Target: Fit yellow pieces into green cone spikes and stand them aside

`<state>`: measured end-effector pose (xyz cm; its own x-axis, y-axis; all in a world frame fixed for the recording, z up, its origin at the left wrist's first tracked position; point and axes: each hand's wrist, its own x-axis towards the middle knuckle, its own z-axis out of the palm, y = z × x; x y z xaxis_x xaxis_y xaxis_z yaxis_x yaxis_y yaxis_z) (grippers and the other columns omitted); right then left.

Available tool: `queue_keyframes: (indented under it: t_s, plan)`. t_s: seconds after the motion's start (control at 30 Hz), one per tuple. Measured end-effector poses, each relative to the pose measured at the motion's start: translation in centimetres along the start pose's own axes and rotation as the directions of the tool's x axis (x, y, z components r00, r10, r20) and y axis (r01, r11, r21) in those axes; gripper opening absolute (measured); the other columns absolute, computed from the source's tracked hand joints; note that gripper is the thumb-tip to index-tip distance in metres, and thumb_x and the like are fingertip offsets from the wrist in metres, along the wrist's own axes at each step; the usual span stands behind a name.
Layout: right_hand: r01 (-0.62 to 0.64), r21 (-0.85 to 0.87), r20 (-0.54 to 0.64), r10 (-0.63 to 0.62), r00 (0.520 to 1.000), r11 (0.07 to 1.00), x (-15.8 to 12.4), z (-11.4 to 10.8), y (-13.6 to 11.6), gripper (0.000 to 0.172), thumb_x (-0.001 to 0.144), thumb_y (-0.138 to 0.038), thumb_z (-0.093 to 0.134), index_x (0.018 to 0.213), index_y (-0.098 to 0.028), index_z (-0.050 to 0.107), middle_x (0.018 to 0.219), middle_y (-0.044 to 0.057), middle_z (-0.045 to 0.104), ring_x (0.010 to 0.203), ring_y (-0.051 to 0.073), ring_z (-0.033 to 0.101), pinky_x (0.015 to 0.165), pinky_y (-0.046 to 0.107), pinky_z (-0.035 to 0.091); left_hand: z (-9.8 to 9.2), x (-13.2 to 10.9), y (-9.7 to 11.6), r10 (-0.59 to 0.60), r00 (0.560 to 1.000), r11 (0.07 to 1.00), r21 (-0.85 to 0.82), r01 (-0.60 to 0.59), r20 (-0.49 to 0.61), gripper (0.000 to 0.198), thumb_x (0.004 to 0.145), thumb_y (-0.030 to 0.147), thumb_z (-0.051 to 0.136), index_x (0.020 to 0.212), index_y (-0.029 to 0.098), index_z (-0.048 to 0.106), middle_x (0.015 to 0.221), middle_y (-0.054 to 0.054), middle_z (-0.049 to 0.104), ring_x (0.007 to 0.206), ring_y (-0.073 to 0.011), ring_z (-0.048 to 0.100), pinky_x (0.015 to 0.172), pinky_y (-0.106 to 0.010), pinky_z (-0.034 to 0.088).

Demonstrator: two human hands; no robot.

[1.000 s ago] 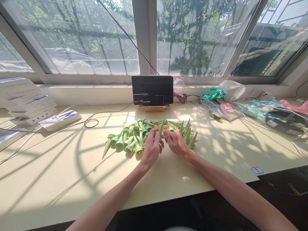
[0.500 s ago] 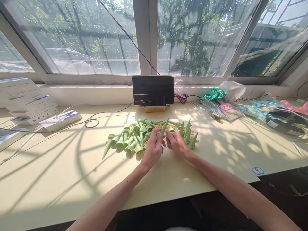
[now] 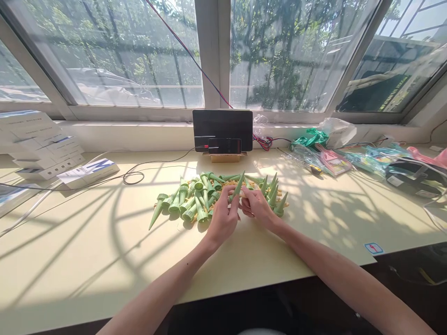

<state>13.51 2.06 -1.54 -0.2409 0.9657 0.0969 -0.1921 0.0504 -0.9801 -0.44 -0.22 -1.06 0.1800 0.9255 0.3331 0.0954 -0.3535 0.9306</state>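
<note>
Windowside assembly workbench [image 3: 104, 251], parts pile [image 3: 195, 197]

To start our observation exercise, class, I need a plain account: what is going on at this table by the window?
A person works with bare hands at a pale table. The left hand holds one green cone, tip pointing up and away. The right hand meets its lower end with the fingertips; what they grip there is unclear. A pile of green cones lies just behind the hands. Farther back, a phone stands before a tablet.
</note>
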Motion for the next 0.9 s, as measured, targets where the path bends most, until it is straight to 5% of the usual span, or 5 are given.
queue_keyframes:
  t_s: [0.13,0.33,0.53,0.9]
  plan:
    - [0.037,-0.034,-0.001,-0.037,0.999,0.999,0.02,0.21,-0.3,0.063,0.096,-0.06,0.056,0.047,-0.025,0.035,0.044,-0.005,0.025,0.044,0.011,0.03,0.044,0.027,0.021,0.05,0.03,0.08,-0.021,0.998,1.0,0.02,0.022,-0.055,0.026,0.103,0.043,0.049,0.118,0.023,0.055,0.1,-0.005,0.063,0.069,-0.0131,0.063,0.047,-0.023,0.054]
    - [0.03,-0.128,0.002,-0.03,1.0,0.991,-0.36,0.17,-0.62,0.054,0.094,-0.045,0.056,0.052,-0.026,0.028,0.048,-0.007,0.023,0.044,0.009,0.02,0.045,0.029,0.017,-0.2,-0.05,0.15,-0.091,0.995,0.992,0.086,0.095,-0.044,0.03,0.103,0.048,0.049,0.105,0.021,0.062,0.067,0.002,0.058,0.056,-0.0136,0.061,0.049,-0.024,0.053]
    - [0.072,-0.288,-0.009,-0.078,0.997,0.955,-0.47,-0.32,-0.29,0.049,0.097,-0.04,0.05,0.053,-0.025,0.032,0.047,-0.005,0.032,0.046,0.01,0.027,0.046,0.029,0.022,-0.23,-0.06,0.26,-0.104,0.993,0.988,0.113,0.11,-0.062,0.031,0.101,0.048,0.05,0.098,0.021,0.064,0.065,0.002,0.06,0.052,-0.0132,0.062,0.05,-0.024,0.052]
    - [0.259,-0.618,0.035,-0.303,0.952,0.742,-0.6,-0.59,-0.27,0.053,0.104,-0.043,0.044,0.054,-0.024,0.041,0.049,-0.001,0.039,0.05,0.014,0.036,0.052,0.032,0.028,-0.27,-0.06,0.48,-0.151,0.985,0.977,0.141,0.162,-0.086,0.033,0.097,0.046,0.051,0.078,0.019,0.056,0.069,0.001,0.063,0.039,-0.0079,0.053,0.038,-0.022,0.041]
